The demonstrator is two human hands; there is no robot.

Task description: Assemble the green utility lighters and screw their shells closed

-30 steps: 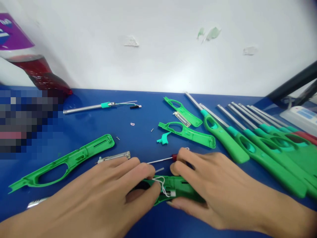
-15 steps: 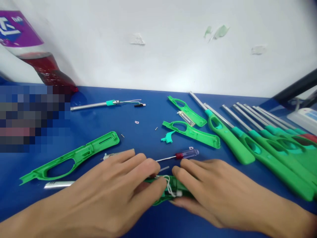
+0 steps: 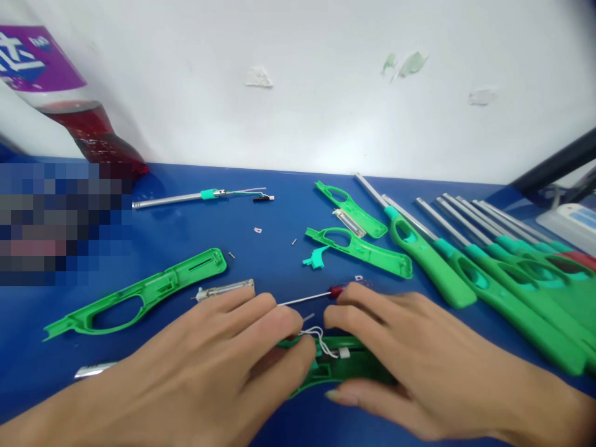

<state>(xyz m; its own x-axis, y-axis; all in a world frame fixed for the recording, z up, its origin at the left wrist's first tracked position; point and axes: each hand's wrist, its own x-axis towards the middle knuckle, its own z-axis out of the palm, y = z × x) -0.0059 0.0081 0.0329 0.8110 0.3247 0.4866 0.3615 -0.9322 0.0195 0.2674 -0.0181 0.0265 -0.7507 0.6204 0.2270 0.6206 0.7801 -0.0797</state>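
Note:
Between my hands lies an open green lighter casing half (image 3: 342,372), with thin white wires (image 3: 321,338) and a small white connector (image 3: 344,353) in it. My left hand (image 3: 233,360) wraps over its left part, thumb and fingers closed on it. At the other end my right hand (image 3: 405,354) straddles the casing, fingers curled above the upper edge and thumb by the lower edge. A metal tube (image 3: 95,370) sticks out from behind my left forearm. Just beyond the hands lies a screwdriver (image 3: 305,299), its handle mostly covered by my right fingers.
Another casing half (image 3: 153,292) lies at left, two more (image 3: 363,251) beyond my hands. Nearby are a teal trigger (image 3: 316,257), a small clear tank (image 3: 228,289) and a wired metal tube (image 3: 172,200). Several assembled lighters (image 3: 433,267) line the right; a drink bottle (image 3: 88,124) stands back left.
My right thumb and fingers have spread from the white connector, leaving more of the casing visible. The right fingers have moved up over the screwdriver handle. My left hand keeps its hold.

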